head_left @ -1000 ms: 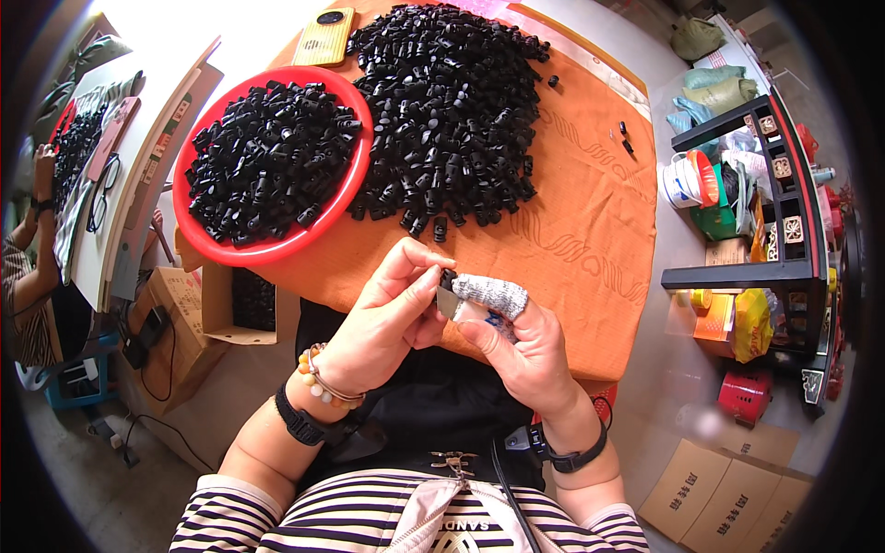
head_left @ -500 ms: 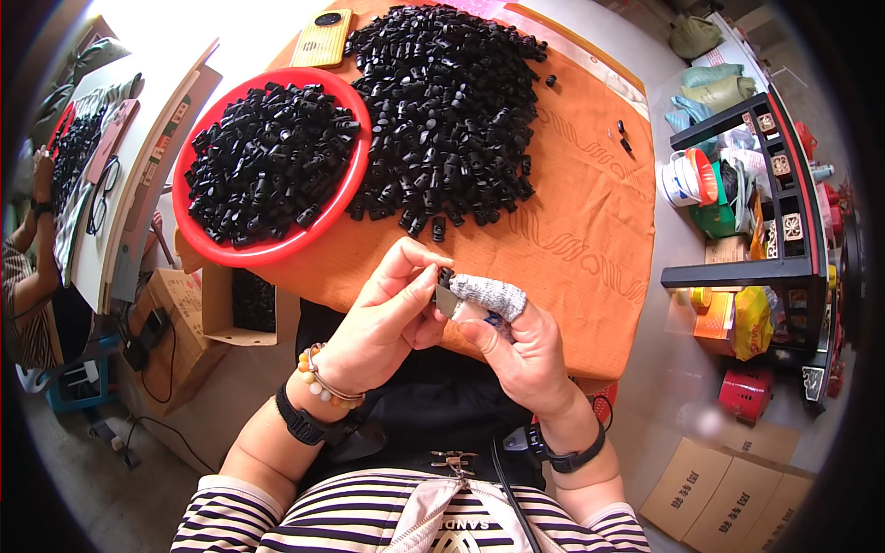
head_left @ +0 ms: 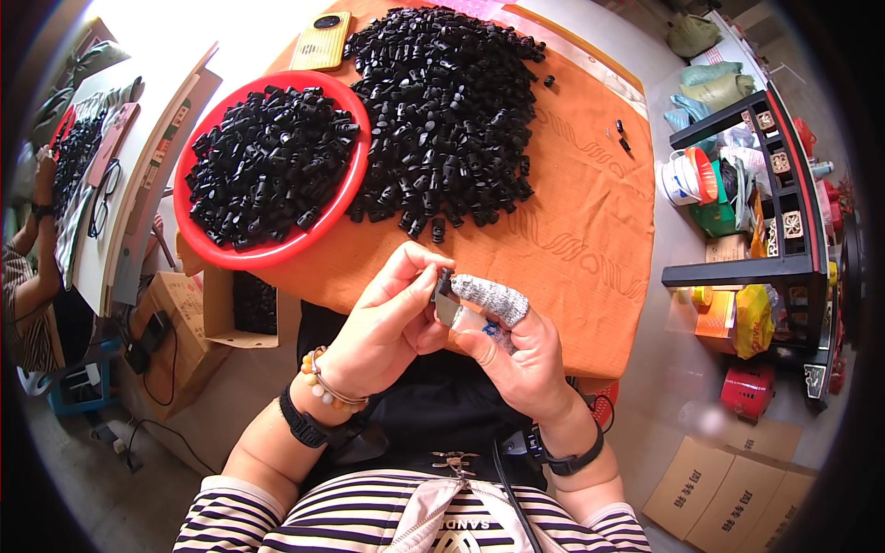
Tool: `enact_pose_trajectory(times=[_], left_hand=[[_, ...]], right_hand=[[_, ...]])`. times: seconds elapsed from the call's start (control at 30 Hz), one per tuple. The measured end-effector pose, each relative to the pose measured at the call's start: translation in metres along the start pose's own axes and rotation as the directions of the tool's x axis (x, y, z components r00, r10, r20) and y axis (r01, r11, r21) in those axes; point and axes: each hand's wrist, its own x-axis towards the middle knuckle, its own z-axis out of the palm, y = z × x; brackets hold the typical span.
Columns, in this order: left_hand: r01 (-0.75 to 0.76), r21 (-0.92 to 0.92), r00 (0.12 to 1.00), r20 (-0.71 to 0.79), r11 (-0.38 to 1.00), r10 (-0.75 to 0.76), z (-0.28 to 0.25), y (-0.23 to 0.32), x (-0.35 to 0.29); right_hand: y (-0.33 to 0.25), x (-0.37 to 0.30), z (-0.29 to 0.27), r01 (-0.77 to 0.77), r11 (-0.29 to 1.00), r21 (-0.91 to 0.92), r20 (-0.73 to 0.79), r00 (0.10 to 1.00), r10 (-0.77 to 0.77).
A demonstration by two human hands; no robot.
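Two hands, mid-pinch: both up over the near edge of the table, nearly touching each other
Left hand (head_left: 392,300): thumb and index fingertips pinched on a small black plastic part (head_left: 444,276); the other fingers curl in underneath
Right hand (head_left: 525,359): index finger wears a grey knitted finger cover (head_left: 498,297) and points at that part; thumb presses on a white-and-blue wrap (head_left: 477,323); can't tell whether anything else is gripped in there
Grey flat piece (head_left: 448,310): sits between the hands, right below the black part — honestly can't tell which hand has it
Wrists: bead bracelet (head_left: 323,387) plus a black band (head_left: 300,419) on the left; another dark band (head_left: 573,459) on the right
Red basin (head_left: 318,236): up and left of the hands, full of similar black bits
Loose pile (head_left: 442,120): tons more of them, just right of the basin on the orange tablecloth (head_left: 590,207); a yellow slab-shaped gadget (head_left: 323,44) lies beyond — behind the basin
Floor: open cardboard box (head_left: 219,318) at left with black stuff inside; flattened cartons (head_left: 719,488) at lower right
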Motion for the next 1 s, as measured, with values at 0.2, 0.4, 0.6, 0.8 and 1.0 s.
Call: enact_pose_trajectory(times=[0.2,0.4,0.6,0.8,1.0], left_hand=[[0.002,0.005,1.0,-0.007,1.0,-0.002,0.0009,-0.0001,-0.0009],[0.013,0.015,1.0,-0.011,1.0,-0.013,-0.001,-0.0008,-0.0013],[0.016,0.025,1.0,0.003,1.0,-0.016,-0.0016,-0.0005,-0.0018],[0.012,0.032,1.0,0.021,0.999,-0.013,-0.0032,-0.0009,-0.002],[0.035,-0.005,0.997,0.063,0.999,-0.035,-0.0025,-0.001,-0.0025]], right_hand=[[-0.0004,0.0012,0.001,0.044,0.999,-0.004,-0.018,0.999,-0.045],[-0.0023,0.0006,-0.0002,0.026,1.0,0.009,-0.017,1.0,-0.026],[-0.0034,0.0009,-0.0019,0.004,1.0,0.016,-0.009,1.0,-0.004],[-0.0066,0.0009,-0.005,-0.054,0.998,0.028,0.033,0.998,0.053],[-0.0042,0.0,-0.0067,-0.047,0.999,0.02,0.019,0.999,0.047]])
